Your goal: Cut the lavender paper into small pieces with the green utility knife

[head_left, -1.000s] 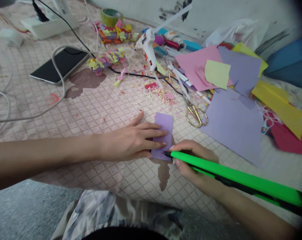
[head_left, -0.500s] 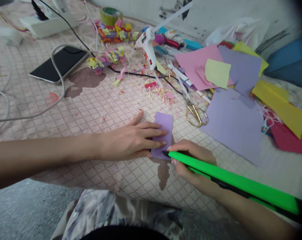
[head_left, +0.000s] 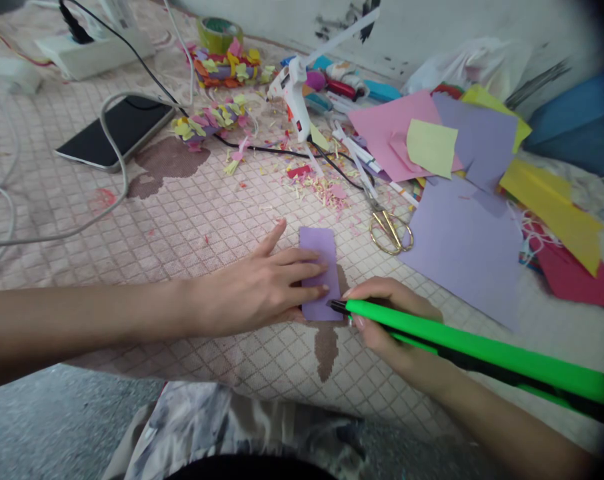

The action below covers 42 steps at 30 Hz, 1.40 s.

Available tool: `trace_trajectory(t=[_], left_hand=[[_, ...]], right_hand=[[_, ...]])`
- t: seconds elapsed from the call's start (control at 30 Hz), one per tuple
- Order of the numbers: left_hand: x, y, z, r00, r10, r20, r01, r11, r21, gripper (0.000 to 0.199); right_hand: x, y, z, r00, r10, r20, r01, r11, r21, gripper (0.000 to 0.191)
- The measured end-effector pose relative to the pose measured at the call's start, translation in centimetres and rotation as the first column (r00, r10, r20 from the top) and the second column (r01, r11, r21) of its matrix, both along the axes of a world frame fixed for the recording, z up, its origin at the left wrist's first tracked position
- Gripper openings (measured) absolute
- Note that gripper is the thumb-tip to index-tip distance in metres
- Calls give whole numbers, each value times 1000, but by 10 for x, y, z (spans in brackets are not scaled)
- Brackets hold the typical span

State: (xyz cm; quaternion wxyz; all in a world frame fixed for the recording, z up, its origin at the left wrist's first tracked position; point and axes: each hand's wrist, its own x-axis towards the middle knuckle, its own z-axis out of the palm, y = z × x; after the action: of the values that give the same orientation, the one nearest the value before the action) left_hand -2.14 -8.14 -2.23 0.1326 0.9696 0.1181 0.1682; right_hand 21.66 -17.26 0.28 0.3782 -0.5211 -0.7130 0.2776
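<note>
A small purple paper rectangle [head_left: 318, 241] lies upright-wise on the patterned tablecloth in front of me. My left hand [head_left: 262, 287] rests flat over its left side, fingers spread and thumb out to the far side. From the right, my right hand [head_left: 397, 320] grips a long bright green and black tool [head_left: 462, 340] with a narrow black tip. That tip meets or hovers just over the paper's lower right part; contact is hard to judge. The tool's kind is unclear, and its rear end runs out toward the right edge.
Gold-handled scissors [head_left: 391, 230] lie right of the paper, beside a large purple sheet [head_left: 467, 247]. Behind stand a white glue gun [head_left: 296, 100] and paper-decorated rolls [head_left: 212, 120] among scraps [head_left: 327, 190]. A black tablet-like device [head_left: 119, 130] and cables are at left.
The paper has straightened and shifted slightly left under my left hand. My right hand and the green tool have moved a little to the right.
</note>
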Motion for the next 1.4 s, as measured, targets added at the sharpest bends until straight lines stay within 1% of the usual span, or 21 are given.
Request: trace_trajectory(t=[0.1, 0.27, 0.4, 0.6, 0.97, 1.13, 1.27, 1.4], left_hand=[[0, -1, 0, 1000, 1, 5, -1, 1000, 2, 31], [0, 0, 3, 999, -6, -43, 5, 999, -35, 31], [0, 1, 4, 999, -6, -54, 4, 999, -40, 32], [0, 1, 4, 998, -5, -62, 2, 999, -54, 32], [1, 1, 3, 998, -9, -54, 6, 998, -61, 32], [0, 1, 4, 998, -10, -56, 7, 998, -56, 32], [0, 1, 4, 998, -2, -60, 0, 999, -49, 33], [0, 1, 3, 998, 0, -57, -3, 999, -48, 31]], right_hand=[[-1, 1, 0, 1000, 13, 19, -14, 1000, 18, 15], [-3, 3, 3, 998, 21, 63, -24, 999, 48, 16], [-4, 3, 3, 996, 14, 89, -20, 998, 60, 16], [-3, 4, 1, 996, 11, 88, -17, 998, 66, 14], [-4, 4, 5, 993, 25, 117, -34, 996, 80, 15], [-3, 4, 3, 992, 43, 120, -53, 995, 85, 16], [-2, 2, 0, 993, 26, 112, -35, 996, 82, 16], [-1, 3, -3, 992, 55, 113, -64, 995, 78, 17]])
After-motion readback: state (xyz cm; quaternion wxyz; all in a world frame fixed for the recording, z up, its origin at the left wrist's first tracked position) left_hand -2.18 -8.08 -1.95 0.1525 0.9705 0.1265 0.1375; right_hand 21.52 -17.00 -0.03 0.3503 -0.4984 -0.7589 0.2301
